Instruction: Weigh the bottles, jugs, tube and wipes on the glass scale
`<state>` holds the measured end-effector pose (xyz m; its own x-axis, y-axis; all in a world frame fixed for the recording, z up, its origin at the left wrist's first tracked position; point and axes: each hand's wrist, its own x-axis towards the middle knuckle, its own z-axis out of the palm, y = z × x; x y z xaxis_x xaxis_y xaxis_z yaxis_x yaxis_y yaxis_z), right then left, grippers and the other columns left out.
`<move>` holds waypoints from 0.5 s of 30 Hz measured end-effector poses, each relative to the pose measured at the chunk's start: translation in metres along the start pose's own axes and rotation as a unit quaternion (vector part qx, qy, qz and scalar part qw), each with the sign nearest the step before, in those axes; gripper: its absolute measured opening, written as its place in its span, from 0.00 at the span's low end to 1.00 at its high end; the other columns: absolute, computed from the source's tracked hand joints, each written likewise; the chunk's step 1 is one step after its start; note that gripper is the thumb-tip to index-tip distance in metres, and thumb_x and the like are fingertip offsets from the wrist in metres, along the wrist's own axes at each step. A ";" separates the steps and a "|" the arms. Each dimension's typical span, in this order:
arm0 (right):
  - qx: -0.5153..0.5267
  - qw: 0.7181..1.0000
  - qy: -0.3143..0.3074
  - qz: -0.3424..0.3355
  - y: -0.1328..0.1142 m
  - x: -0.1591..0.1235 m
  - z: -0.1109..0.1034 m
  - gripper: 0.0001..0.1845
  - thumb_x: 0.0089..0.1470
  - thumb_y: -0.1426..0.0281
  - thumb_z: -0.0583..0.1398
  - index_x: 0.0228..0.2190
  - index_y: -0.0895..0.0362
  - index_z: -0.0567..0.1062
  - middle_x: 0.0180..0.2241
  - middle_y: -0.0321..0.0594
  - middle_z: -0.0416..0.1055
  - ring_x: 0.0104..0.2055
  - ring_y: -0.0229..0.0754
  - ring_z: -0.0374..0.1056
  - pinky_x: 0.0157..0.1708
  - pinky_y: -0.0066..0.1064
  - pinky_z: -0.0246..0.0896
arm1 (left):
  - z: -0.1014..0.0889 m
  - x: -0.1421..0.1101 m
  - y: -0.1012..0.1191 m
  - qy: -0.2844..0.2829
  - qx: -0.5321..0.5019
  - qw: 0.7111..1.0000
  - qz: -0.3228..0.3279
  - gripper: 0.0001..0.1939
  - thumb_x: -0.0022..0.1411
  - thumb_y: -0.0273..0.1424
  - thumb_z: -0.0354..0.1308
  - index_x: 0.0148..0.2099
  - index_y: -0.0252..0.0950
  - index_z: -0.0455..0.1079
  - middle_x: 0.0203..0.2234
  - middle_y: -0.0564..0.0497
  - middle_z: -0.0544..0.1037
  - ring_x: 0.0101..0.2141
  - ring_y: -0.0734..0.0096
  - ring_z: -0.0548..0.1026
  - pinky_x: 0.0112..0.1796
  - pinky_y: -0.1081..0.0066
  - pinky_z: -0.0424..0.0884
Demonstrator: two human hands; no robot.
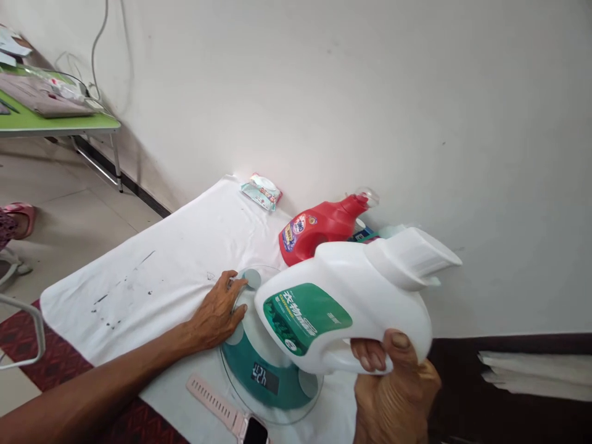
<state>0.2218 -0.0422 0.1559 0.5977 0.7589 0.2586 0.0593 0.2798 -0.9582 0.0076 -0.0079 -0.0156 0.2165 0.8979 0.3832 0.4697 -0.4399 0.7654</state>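
My right hand (pixel 393 388) grips a large white laundry detergent bottle (pixel 361 271) by its handle. The bottle is tilted, its white cap toward the upper right and its green label facing me. Beneath its lower end is a round glass scale (pixel 263 376) with a teal face and lit digits on its display; whether the bottle touches the glass I cannot tell. My left hand (pixel 219 311) rests at the left edge of the scale, thumb and forefinger apart on the glass. A pink-strapped watch (pixel 222 410) lies close in front of the scale.
A red detergent bottle (pixel 319 228) lies tilted near the wall, with partly hidden packs behind it. A wipes pack (pixel 262 192) sits on the white cloth (pixel 152 265) at the far edge. Left stands a green table (pixel 60 126) with items on it; a person's foot (pixel 21 223) shows below.
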 end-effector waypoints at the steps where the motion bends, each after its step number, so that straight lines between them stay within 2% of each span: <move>1: -0.001 1.000 0.005 -0.004 -0.007 0.004 0.005 0.34 0.31 0.54 0.79 0.15 0.52 0.60 0.12 0.24 0.48 0.15 0.29 0.46 0.13 0.28 0.47 | 0.001 -0.001 0.000 0.002 0.000 1.000 0.001 0.24 0.71 0.28 0.52 0.67 0.38 0.60 0.61 0.35 0.63 0.56 0.48 0.74 0.54 0.44 0.78; 4: 0.022 0.999 -0.008 -0.029 -0.027 0.022 0.028 0.28 0.38 0.56 0.74 0.15 0.51 0.61 0.12 0.25 0.48 0.15 0.30 0.42 0.12 0.28 0.42 | 0.005 -0.003 0.001 0.002 0.000 1.000 -0.007 0.26 0.70 0.26 0.52 0.68 0.39 0.58 0.63 0.35 0.62 0.56 0.49 0.74 0.54 0.45 0.78; 7: 0.047 0.994 -0.032 -0.095 -0.032 0.048 0.072 0.28 0.41 0.58 0.72 0.14 0.51 0.59 0.13 0.25 0.46 0.15 0.29 0.40 0.12 0.28 0.37 | 0.008 -0.004 0.001 0.013 -0.003 1.000 -0.018 0.27 0.70 0.26 0.53 0.69 0.38 0.58 0.64 0.33 0.62 0.58 0.47 0.74 0.54 0.45 0.78; 9: 0.037 0.992 -0.029 -0.119 -0.021 0.066 0.109 0.31 0.40 0.56 0.73 0.14 0.51 0.57 0.12 0.25 0.47 0.14 0.29 0.43 0.12 0.28 0.39 | 0.010 -0.004 0.001 0.024 -0.010 0.999 -0.021 0.27 0.70 0.26 0.53 0.69 0.38 0.58 0.65 0.33 0.62 0.59 0.45 0.73 0.55 0.44 0.78; 11: 0.022 0.995 -0.027 -0.098 0.000 0.082 0.146 0.31 0.39 0.54 0.74 0.14 0.50 0.58 0.12 0.25 0.49 0.15 0.30 0.45 0.13 0.29 0.42 | 0.012 -0.005 0.001 0.027 -0.013 0.999 -0.019 0.28 0.70 0.25 0.52 0.70 0.38 0.57 0.66 0.31 0.61 0.61 0.43 0.72 0.56 0.42 0.77; 15: -0.005 0.994 -0.061 -0.086 0.048 0.108 0.206 0.25 0.39 0.54 0.77 0.21 0.52 0.69 0.16 0.25 0.57 0.18 0.32 0.50 0.17 0.30 0.48 | 0.016 -0.007 0.001 0.023 -0.004 1.000 -0.019 0.30 0.70 0.24 0.51 0.71 0.37 0.54 0.67 0.29 0.58 0.64 0.40 0.70 0.57 0.40 0.77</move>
<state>0.1246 0.1747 0.1633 0.4775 0.7659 0.4305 0.1600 0.4060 -0.8998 0.0201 -0.0142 -0.0261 0.1585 0.9127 0.3766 0.4702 -0.4052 0.7841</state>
